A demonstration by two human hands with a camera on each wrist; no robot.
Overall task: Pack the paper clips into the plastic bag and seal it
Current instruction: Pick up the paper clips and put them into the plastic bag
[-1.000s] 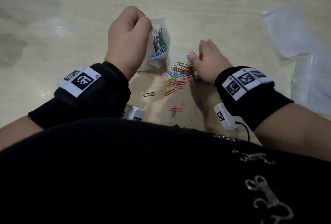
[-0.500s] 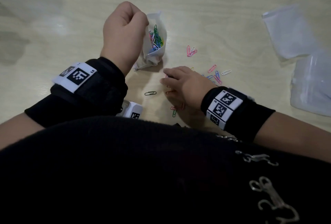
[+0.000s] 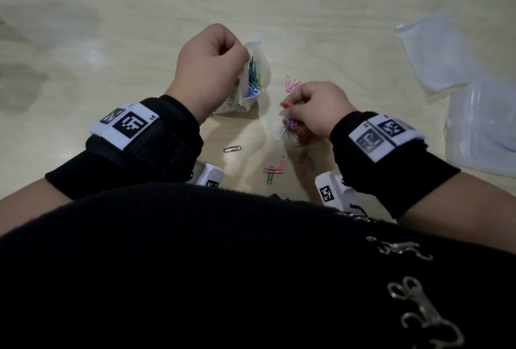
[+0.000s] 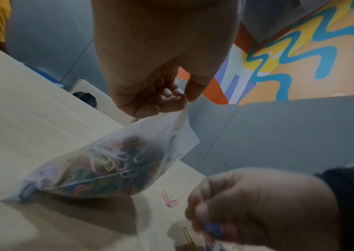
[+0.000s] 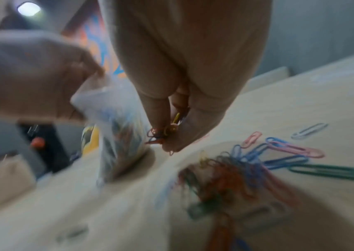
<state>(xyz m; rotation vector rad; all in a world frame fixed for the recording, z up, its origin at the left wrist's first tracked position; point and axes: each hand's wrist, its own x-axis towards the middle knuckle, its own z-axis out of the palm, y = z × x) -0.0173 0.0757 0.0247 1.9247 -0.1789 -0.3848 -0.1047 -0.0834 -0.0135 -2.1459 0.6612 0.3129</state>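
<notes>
A small clear plastic bag (image 3: 258, 80) partly filled with coloured paper clips stands on the wooden table (image 3: 111, 41). My left hand (image 3: 215, 69) pinches its top edge and holds its mouth open; the left wrist view shows the bag (image 4: 111, 163) hanging from the fingers (image 4: 167, 100). My right hand (image 3: 312, 105), just right of the bag and above the table, pinches a small bunch of clips (image 5: 165, 132). More loose paper clips (image 5: 257, 161) lie under and around that hand, with a few (image 3: 275, 170) nearer my body.
Two spare clear plastic bags (image 3: 435, 52) (image 3: 483, 131) lie at the table's right side. A lone dark clip (image 3: 232, 149) lies between my wrists. My dark-clothed torso fills the lower head view. A grey partition (image 4: 290, 132) stands beyond the table.
My right hand swept the clips toward my body, then lifted with a pinched bunch and moved back up beside the bag. The left hand kept holding the bag.
</notes>
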